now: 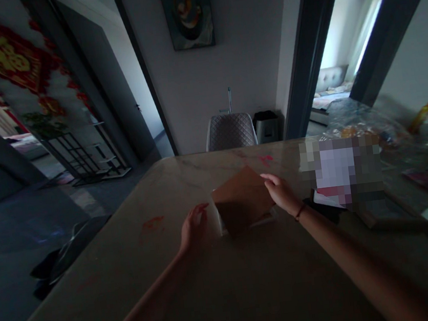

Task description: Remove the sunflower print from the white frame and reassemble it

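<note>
A flat brown sheet (243, 198), like kraft paper or thin card, is tilted over the middle of the table (182, 293). My right hand (280, 193) pinches its right edge between thumb and fingers. Beneath the sheet, a whitish or clear edge (222, 227) shows along the left and bottom; most of whatever lies there is covered. My left hand (194, 227) hovers just left of the sheet, its fingers loosely apart and nothing in them.
To the right lie a blurred-out stack (334, 167), a dark flat box (392, 215) and crumpled clear plastic (356, 118). An orange mark (153, 223) and a pink mark (265, 160) are on the tabletop. A quilted chair (231, 131) stands beyond the far edge.
</note>
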Motion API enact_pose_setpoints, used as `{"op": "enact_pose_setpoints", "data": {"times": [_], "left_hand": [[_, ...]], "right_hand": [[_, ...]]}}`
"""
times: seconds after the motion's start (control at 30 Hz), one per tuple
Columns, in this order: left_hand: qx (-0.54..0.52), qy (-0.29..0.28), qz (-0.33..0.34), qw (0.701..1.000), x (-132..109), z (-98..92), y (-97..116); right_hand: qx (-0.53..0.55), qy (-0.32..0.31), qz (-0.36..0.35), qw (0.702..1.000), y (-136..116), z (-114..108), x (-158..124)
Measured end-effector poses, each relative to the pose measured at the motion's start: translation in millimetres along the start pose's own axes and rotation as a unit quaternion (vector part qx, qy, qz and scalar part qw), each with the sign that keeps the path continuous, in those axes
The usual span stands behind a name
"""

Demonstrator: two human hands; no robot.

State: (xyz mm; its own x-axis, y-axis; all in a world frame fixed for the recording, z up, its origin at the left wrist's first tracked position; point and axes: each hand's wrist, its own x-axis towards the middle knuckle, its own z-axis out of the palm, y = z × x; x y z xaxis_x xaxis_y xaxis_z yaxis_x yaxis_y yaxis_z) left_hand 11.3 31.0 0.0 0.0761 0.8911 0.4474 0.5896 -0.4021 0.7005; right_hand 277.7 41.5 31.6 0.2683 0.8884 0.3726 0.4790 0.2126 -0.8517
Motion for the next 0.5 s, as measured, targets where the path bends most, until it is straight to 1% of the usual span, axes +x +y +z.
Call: {"op": "enact_pose_setpoints", "data": {"times": [0.1,0.2,0.27,0.33,0.5], "left_hand": [[0.081,-0.059,0.047,0.994,-0.4,0.7,0.6],[0.136,-0.104,0.087,0.981,-2.4,2.4,5.5],[0.161,-0.128,0.102,0.973,-4.1,3.6,9.1],[0.169,-0.139,0.111,0.969,-5.7,4.5,11.8],[0.161,-0.137,0.122,0.97,-7.6,6.2,12.3]], "right_hand": [[-0.028,0.008,-0.004,1.0,3.6,-7.1,3.8],[-0.025,-0.004,0.003,1.0,7.4,-10.0,5.0],[-0.017,-0.012,0.01,1.0,10.0,-9.8,4.9],[-0.015,-0.006,0.011,1.0,12.1,-8.2,4.5],[-0.021,0.033,-0.014,0.999,14.4,-2.0,1.8]]}}
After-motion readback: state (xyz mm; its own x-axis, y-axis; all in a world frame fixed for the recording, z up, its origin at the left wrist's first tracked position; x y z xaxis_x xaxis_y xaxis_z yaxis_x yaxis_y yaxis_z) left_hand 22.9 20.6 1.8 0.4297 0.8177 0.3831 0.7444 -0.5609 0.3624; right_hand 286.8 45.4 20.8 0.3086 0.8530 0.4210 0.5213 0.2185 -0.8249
